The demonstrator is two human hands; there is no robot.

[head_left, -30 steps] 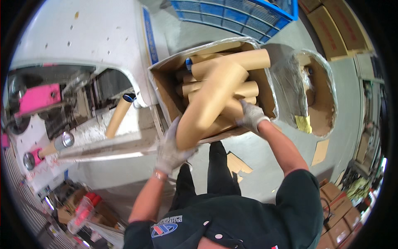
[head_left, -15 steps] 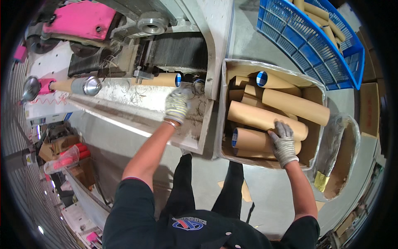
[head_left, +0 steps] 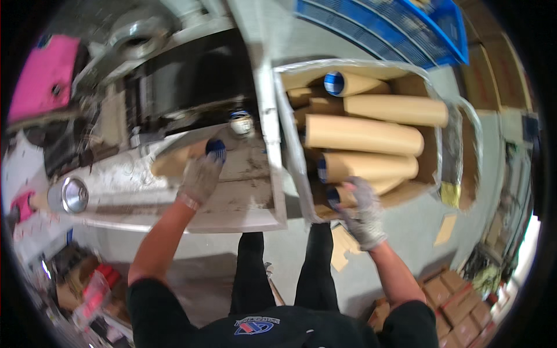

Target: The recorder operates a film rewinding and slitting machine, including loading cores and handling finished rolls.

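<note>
Head view, looking straight down. Pale, scuffed metal worktop [head_left: 243,191] of a machine at left, stained and scratched, bending with the lens. Black belt or roller housing [head_left: 191,87] above it, a pink machine part [head_left: 43,75] at upper left, a shiny round metal cap [head_left: 74,195] at the worktop's left end. Grey concrete floor [head_left: 418,232] below and to the right. Blue plastic crate [head_left: 400,29] at the top edge. Stacked brown cartons [head_left: 458,313] at lower right.

Left hand [head_left: 200,178], gloved, lying on a cardboard tube with a blue end [head_left: 191,156] on the worktop; grip closed over the tube, fingers curled on top. Tube lying flat, its blue end pointing toward the black housing, near a small round metal fitting [head_left: 241,123].

Right hand [head_left: 362,211], gloved, at the near edge of an open cardboard box [head_left: 432,168] lined with clear plastic, just beside the worktop. Grip narrow, fingers on the blue-rimmed end of the nearest boxed tube [head_left: 342,194]. More tan tubes [head_left: 362,134] piled lengthwise in the box, one with a blue and white end [head_left: 335,83] at the top.

Hard to make out: everything blurred by motion; far end of the held tube lost in smear. Clutter at lower left unreadable. Crate cut off by the rim. Box's right wall hazy behind plastic.
</note>
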